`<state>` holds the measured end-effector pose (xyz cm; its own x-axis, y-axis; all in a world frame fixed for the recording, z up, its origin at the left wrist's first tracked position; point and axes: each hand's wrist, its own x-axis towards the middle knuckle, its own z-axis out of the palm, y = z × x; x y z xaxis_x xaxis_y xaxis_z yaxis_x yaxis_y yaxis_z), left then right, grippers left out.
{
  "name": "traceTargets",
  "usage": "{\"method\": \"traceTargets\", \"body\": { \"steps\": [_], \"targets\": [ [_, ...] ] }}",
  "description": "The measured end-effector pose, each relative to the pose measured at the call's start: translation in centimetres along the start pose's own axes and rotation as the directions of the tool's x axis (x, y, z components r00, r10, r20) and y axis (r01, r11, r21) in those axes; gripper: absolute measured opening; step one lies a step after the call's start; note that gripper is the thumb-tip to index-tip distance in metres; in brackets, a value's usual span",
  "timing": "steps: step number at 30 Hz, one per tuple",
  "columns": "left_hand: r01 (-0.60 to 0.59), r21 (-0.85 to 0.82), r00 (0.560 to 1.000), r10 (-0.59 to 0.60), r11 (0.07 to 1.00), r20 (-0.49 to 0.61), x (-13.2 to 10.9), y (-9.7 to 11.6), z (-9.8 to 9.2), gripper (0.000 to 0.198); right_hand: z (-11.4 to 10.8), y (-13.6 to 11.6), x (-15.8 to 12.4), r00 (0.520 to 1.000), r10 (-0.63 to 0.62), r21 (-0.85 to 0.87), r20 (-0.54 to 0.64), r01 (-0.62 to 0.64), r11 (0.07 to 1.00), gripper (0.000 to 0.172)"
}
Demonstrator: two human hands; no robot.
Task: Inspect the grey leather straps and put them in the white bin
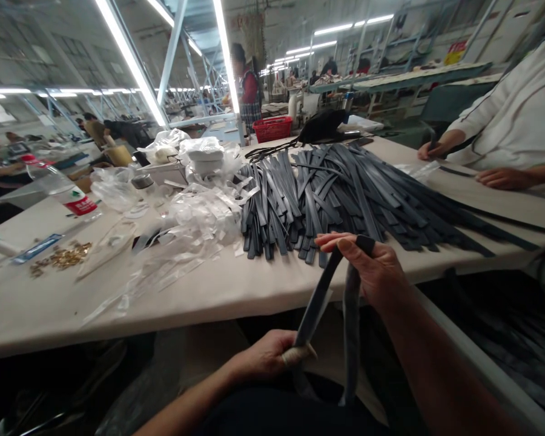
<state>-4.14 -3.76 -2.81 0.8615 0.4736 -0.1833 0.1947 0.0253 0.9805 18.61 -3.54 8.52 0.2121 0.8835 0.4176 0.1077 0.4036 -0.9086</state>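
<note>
A long dark grey strip (pixel 353 327) passes between both hands in front of the table edge. My right hand (pixel 376 266) is closed on its upper part, with the strip folded over the fingers and one length hanging down. Lower and to the left, my left hand (pixel 277 354) pinches the other length; a pale wrap covers one finger or thumb. Whitish backing shows along the edge of this length. Behind my right hand, a large heap of similar grey strips (pixel 318 194) lies on the table.
Clear plastic scraps (pixel 204 212) cover the table's (pixel 163 309) middle left. A bottle (pixel 63 188), brass-coloured pieces (pixel 70 257) and a blue packet (pixel 39 248) lie further left. A red basket (pixel 272 129) stands behind. Another person's hands (pixel 504 178) rest at the right.
</note>
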Motion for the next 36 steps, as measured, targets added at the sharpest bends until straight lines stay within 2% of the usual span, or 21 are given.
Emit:
{"method": "traceTargets", "body": {
  "steps": [2, 5, 7, 9, 10, 12, 14, 17, 19, 20, 22, 24, 26, 28, 30, 33, 36],
  "targets": [
    [-0.071, -0.024, 0.997, 0.070, 0.997, -0.036, 0.3, 0.2, -0.5, 0.051, 0.4, -0.1, -0.2, 1.000, 0.020, 0.072, 0.024, -0.021, 0.997, 0.026],
    [-0.239, -0.144, 0.965, 0.219, 0.960, -0.144, 1.8, 2.1, -1.6, 0.056, 1.7, 0.2, -0.7, 0.997, 0.066, 0.153, 0.048, -0.073, 0.986, 0.028],
    [-0.313, -0.189, 0.940, 0.275, 0.931, -0.202, 3.1, 4.0, -2.1, 0.057, 2.7, 0.5, -1.1, 0.979, 0.172, 0.200, 0.109, -0.191, 0.961, 0.030],
    [-0.334, -0.163, 0.921, 0.284, 0.928, -0.267, 4.2, 5.7, -2.1, 0.058, 3.5, 0.8, -1.3, 0.946, 0.262, 0.194, 0.191, -0.297, 0.935, 0.034],
    [-0.336, -0.140, 0.911, 0.283, 0.931, -0.299, 4.6, 6.3, -1.9, 0.057, 3.7, 0.9, -1.4, 0.939, 0.268, 0.159, 0.217, -0.305, 0.939, 0.035],
    [-0.333, -0.136, 0.900, 0.272, 0.933, -0.340, 5.2, 7.1, -1.4, 0.054, 3.8, 1.1, -1.3, 0.945, 0.212, 0.039, 0.248, -0.229, 0.973, 0.038],
    [-0.298, -0.225, 0.921, 0.218, 0.928, -0.322, 5.3, 7.0, -0.5, 0.055, 3.4, 1.3, -1.2, 0.935, 0.190, -0.055, 0.301, -0.182, 0.982, 0.041],
    [-0.166, -0.374, 0.969, 0.081, 0.913, -0.232, 5.1, 6.1, 0.6, 0.061, 2.8, 1.6, -1.3, 0.859, 0.293, -0.049, 0.419, -0.301, 0.952, 0.044],
    [-0.100, -0.400, 0.984, 0.031, 0.911, -0.176, 5.0, 5.6, 1.0, 0.061, 2.6, 1.9, -1.5, 0.836, 0.305, -0.011, 0.457, -0.337, 0.941, 0.045],
    [-0.082, -0.393, 0.988, 0.024, 0.916, -0.152, 5.0, 5.5, 1.0, 0.059, 2.5, 2.0, -1.5, 0.845, 0.286, -0.008, 0.452, -0.316, 0.949, 0.045],
    [-0.070, -0.334, 0.994, 0.039, 0.940, -0.100, 5.1, 5.7, 1.0, 0.057, 2.3, 2.1, -1.7, 0.895, 0.219, -0.024, 0.388, -0.228, 0.973, 0.043],
    [-0.091, -0.203, 0.995, 0.082, 0.975, -0.052, 5.1, 5.9, 0.9, 0.058, 1.8, 2.1, -1.7, 0.954, 0.126, -0.047, 0.272, -0.117, 0.992, 0.040],
    [-0.113, -0.048, 0.994, 0.114, 0.992, 0.003, 4.9, 5.7, 1.1, 0.061, 1.2, 1.7, -1.5, 0.990, 0.029, -0.055, 0.137, -0.022, 0.998, 0.036],
    [-0.108, 0.054, 0.993, 0.105, 0.993, 0.060, 4.6, 4.9, 1.6, 0.063, 0.2, 1.2, -1.1, 0.999, -0.041, -0.069, 0.023, 0.042, 0.997, 0.033],
    [-0.069, 0.082, 0.992, 0.060, 0.994, 0.109, 4.3, 3.4, 2.5, 0.060, -1.0, 0.7, -0.7, 0.995, -0.075, -0.074, -0.063, 0.070, 0.995, 0.030],
    [0.073, -0.005, 0.991, -0.071, 0.997, 0.115, 3.8, 1.5, 3.7, 0.057, -3.1, 0.4, -0.3, 0.988, -0.083, 0.015, -0.133, 0.086, 0.996, 0.030],
    [0.167, -0.119, 0.983, -0.156, 0.979, 0.092, 3.6, 1.1, 4.0, 0.056, -5.4, 1.3, -1.4, 0.987, -0.028, -0.007, -0.161, 0.027, 1.000, 0.037]
  ]
}}
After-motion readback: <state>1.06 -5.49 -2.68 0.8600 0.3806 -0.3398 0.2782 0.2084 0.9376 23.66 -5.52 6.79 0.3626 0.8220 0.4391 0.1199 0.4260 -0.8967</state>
